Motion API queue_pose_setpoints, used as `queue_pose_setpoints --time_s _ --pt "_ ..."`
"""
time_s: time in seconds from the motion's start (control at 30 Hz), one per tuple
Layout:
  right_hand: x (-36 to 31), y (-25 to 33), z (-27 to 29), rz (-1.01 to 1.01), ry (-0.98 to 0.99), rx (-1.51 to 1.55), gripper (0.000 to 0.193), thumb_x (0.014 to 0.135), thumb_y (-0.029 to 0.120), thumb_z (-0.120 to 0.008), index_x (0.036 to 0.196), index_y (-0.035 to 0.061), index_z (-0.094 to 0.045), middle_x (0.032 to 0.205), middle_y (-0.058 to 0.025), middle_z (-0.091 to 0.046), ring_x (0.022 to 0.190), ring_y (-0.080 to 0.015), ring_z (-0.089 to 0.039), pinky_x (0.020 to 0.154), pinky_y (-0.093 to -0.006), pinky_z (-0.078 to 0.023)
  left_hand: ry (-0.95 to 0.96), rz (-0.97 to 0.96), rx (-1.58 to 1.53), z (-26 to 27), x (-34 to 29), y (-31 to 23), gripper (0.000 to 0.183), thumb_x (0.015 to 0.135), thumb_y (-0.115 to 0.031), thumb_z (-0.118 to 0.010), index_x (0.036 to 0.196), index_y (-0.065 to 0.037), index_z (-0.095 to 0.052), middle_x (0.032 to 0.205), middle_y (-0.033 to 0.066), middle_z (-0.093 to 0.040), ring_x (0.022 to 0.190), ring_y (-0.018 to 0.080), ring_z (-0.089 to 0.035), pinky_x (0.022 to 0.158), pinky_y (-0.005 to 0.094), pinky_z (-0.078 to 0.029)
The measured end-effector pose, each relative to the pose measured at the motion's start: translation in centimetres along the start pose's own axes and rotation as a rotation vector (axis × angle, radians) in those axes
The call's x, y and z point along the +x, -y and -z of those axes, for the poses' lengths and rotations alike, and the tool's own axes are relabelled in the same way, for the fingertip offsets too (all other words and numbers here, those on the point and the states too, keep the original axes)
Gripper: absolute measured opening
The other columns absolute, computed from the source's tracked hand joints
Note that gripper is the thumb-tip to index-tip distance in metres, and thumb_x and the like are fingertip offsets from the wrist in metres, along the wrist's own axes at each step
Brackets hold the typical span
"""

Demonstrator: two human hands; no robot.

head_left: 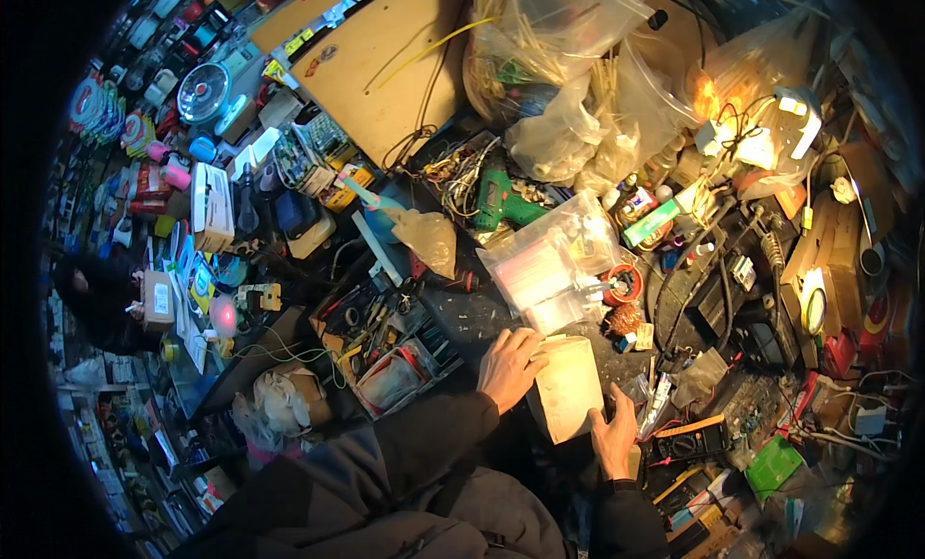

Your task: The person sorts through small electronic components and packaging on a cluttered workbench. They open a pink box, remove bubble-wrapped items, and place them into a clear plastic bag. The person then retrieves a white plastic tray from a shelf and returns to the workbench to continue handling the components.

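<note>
A flat tan paper packet, like an envelope point(568, 390), lies at the bench's near edge in front of my body. My left hand point(511, 368) rests at its upper left edge, fingers stretched out and touching it. At the lower right side is my right hand point(617, 436), with its thumb and fingers apart next to the packet's edge. Just beyond the packet lies a clear plastic bag point(559, 260) with pinkish and pale contents. A coil of copper-coloured wire mesh point(622, 318) sits to the right of it.
A green power tool point(508, 200) lies farther back, near large clear bags point(559, 39). To the left is an open drawer of tools point(385, 352). A multimeter point(686, 441) and a green plastic case point(774, 468) lie at right among cables. Another person point(92, 304) is at far left.
</note>
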State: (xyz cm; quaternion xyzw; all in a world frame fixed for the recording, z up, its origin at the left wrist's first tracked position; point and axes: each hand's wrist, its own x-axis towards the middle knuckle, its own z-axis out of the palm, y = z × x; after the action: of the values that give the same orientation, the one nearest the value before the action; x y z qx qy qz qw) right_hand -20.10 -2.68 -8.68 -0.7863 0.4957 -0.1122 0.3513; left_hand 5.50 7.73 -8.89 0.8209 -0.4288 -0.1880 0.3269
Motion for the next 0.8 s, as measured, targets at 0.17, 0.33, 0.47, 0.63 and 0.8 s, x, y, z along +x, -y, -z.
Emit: queue_pose_setpoints --time_s 0.17,0.33,0.47,0.63,0.8 --pt "2.9 0.4 -0.8 0.073 0.191 -0.005 0.065 0.095 0.005 -0.080 0.159 0.0018 -0.067 0.130 -0.0247 -0.077 0.113 -0.0441 -0.076 0.101 -0.0482 -0.060 0.073 0.215 -0.274 -2.2 -2.0 0.6 0.036 0.112 -0.026 -0.074 0.145 -0.010 -0.074 0.136 0.0130 -0.073 0.117 0.0402 -0.076 0.101 0.0469 -0.061" --pt "4.3 0.1 -0.2 0.035 0.242 0.044 0.059 0.097 0.012 -0.082 0.154 0.0036 -0.071 0.138 -0.0296 -0.078 0.121 -0.0479 -0.077 0.103 -0.0500 -0.061 0.027 0.208 -0.373 -4.6 -2.0 1.1 0.033 0.113 -0.023 -0.068 0.141 -0.004 -0.069 0.139 0.0194 -0.066 0.126 0.0466 -0.070 0.104 0.0501 -0.059" --pt "4.9 0.0 0.2 0.039 0.304 0.033 0.058 0.097 0.015 -0.083 0.152 0.0016 -0.072 0.137 -0.0310 -0.079 0.124 -0.0488 -0.077 0.106 -0.0497 -0.060 0.126 0.261 -0.343 -4.2 -2.4 1.3 0.040 0.112 -0.026 -0.072 0.145 -0.005 -0.065 0.145 0.0202 -0.062 0.132 0.0463 -0.067 0.109 0.0506 -0.056" --pt "5.0 -0.2 -0.1 0.018 0.308 0.060 0.061 0.098 0.017 -0.082 0.154 -0.0005 -0.069 0.139 -0.0308 -0.078 0.128 -0.0480 -0.076 0.110 -0.0498 -0.059 0.180 0.250 -0.356 -3.9 -2.1 1.7 0.045 0.109 -0.027 -0.077 0.146 -0.004 -0.064 0.146 0.0187 -0.061 0.133 0.0437 -0.067 0.111 0.0483 -0.055" --pt "3.7 -0.4 -0.6 -0.026 0.230 0.060 0.061 0.100 0.018 -0.079 0.157 -0.0025 -0.066 0.146 -0.0305 -0.076 0.136 -0.0447 -0.074 0.115 -0.0496 -0.057 -0.112 0.427 -0.556 2.0 -0.6 4.6 0.059 0.102 -0.037 -0.091 0.142 0.000 -0.067 0.119 0.0107 -0.071 0.093 0.0197 -0.073 0.085 0.0388 -0.061"
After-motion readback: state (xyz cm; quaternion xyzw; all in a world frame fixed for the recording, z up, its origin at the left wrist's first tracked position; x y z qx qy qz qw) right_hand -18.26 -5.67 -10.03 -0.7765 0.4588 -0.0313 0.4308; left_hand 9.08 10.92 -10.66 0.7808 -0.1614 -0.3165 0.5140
